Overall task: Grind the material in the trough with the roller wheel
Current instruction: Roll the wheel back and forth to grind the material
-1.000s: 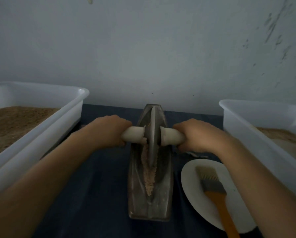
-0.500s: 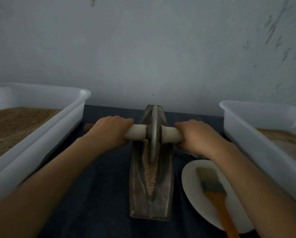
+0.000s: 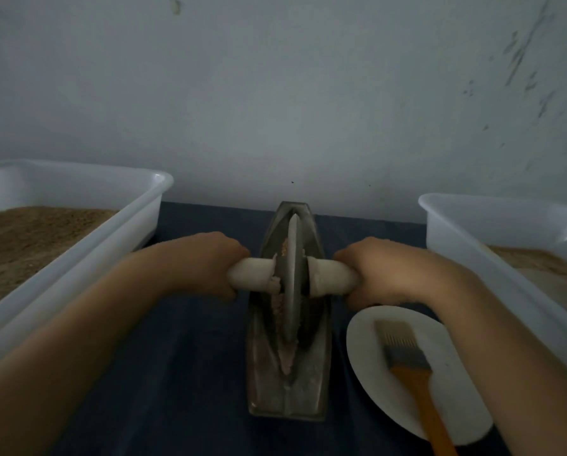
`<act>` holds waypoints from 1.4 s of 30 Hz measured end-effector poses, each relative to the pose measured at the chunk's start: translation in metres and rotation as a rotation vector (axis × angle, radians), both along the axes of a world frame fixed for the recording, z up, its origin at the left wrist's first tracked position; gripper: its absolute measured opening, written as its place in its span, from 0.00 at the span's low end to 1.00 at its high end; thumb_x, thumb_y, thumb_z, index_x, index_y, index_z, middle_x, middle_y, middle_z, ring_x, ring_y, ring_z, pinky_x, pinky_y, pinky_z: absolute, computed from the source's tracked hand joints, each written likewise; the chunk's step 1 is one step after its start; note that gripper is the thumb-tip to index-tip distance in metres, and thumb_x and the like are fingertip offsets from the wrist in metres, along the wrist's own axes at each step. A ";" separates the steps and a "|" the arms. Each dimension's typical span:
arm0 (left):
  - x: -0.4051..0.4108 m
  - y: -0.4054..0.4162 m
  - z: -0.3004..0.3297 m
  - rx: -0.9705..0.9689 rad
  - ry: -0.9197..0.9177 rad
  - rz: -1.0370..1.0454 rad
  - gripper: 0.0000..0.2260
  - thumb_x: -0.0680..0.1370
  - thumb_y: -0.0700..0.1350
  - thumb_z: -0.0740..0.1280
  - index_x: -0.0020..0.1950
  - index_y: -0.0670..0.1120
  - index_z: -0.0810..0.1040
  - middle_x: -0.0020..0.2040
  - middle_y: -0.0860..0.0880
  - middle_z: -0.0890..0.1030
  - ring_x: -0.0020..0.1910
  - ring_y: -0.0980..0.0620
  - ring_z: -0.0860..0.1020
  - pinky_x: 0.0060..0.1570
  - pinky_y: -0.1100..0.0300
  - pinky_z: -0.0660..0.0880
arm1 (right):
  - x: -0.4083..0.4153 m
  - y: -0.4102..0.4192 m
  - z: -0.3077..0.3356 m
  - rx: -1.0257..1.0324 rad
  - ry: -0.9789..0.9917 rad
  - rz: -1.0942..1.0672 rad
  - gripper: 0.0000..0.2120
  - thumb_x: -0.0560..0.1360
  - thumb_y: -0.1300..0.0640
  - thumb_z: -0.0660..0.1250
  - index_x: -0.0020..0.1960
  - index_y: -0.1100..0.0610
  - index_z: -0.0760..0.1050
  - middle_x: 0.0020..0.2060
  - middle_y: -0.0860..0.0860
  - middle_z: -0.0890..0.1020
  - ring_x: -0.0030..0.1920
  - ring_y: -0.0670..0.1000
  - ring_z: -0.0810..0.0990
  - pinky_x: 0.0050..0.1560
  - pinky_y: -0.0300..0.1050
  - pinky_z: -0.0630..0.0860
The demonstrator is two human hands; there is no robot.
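Note:
A grey metal boat-shaped trough [image 3: 288, 393] lies lengthwise on the dark cloth in front of me. The thin metal roller wheel [image 3: 293, 278] stands upright in its groove, near the middle. A pale axle handle [image 3: 252, 274] runs through the wheel to both sides. My left hand [image 3: 203, 261] grips the left end of the axle and my right hand [image 3: 384, 271] grips the right end. Pinkish-brown ground material [image 3: 283, 357] lies along the groove, mostly in front of the wheel, and some sticks to the wheel's left face.
A white plastic tub [image 3: 78, 245] with brown granules stands at the left, another white tub [image 3: 492, 245] at the right. A white plate [image 3: 367, 340] with an orange-handled brush [image 3: 407, 357] sits right of the trough. A grey wall rises just behind.
Both hands rolled the wheel away toward the far end of the trough, then pulled it back toward me to about the middle. The material in the groove is spread a little differently.

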State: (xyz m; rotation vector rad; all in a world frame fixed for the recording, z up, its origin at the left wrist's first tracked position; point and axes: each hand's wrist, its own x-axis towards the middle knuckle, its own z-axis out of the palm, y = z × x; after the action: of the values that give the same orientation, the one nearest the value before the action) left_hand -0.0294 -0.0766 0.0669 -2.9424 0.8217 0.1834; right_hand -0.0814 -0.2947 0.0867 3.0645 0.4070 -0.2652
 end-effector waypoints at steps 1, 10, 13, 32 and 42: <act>0.005 -0.001 -0.005 -0.030 -0.065 0.019 0.16 0.71 0.49 0.70 0.57 0.53 0.74 0.54 0.51 0.79 0.53 0.52 0.77 0.47 0.60 0.70 | 0.007 -0.001 -0.005 0.016 -0.055 -0.014 0.08 0.70 0.56 0.69 0.48 0.53 0.74 0.41 0.49 0.78 0.42 0.50 0.77 0.32 0.38 0.67; 0.032 -0.019 -0.039 -0.172 -0.697 0.102 0.12 0.74 0.48 0.66 0.55 0.47 0.69 0.52 0.49 0.77 0.50 0.49 0.76 0.43 0.60 0.60 | 0.049 -0.014 -0.051 0.039 -0.655 -0.062 0.08 0.73 0.57 0.65 0.50 0.53 0.68 0.48 0.51 0.77 0.50 0.55 0.74 0.42 0.46 0.55; 0.029 -0.016 -0.038 -0.182 -0.676 0.077 0.11 0.75 0.48 0.66 0.55 0.48 0.69 0.51 0.50 0.77 0.50 0.50 0.76 0.45 0.61 0.63 | 0.045 -0.012 -0.050 -0.001 -0.629 -0.058 0.09 0.73 0.57 0.65 0.52 0.54 0.69 0.48 0.51 0.77 0.49 0.54 0.74 0.42 0.44 0.56; -0.005 -0.001 0.002 0.045 -0.028 0.001 0.16 0.71 0.50 0.70 0.58 0.54 0.74 0.53 0.53 0.78 0.49 0.55 0.76 0.46 0.62 0.70 | -0.004 0.000 0.005 0.045 0.106 0.018 0.06 0.69 0.57 0.70 0.40 0.50 0.73 0.38 0.50 0.79 0.40 0.49 0.79 0.34 0.38 0.71; 0.036 -0.017 -0.038 -0.205 -0.649 0.072 0.12 0.75 0.49 0.66 0.56 0.48 0.68 0.53 0.50 0.77 0.51 0.50 0.75 0.50 0.59 0.66 | 0.050 -0.012 -0.046 0.003 -0.620 -0.081 0.07 0.74 0.58 0.64 0.51 0.53 0.70 0.48 0.51 0.78 0.49 0.54 0.75 0.42 0.45 0.58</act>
State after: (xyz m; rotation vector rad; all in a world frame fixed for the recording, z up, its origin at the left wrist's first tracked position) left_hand 0.0067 -0.0936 0.0287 -2.9000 0.6547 -0.8495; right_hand -0.0314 -0.3064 0.0406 2.9502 0.2420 0.6659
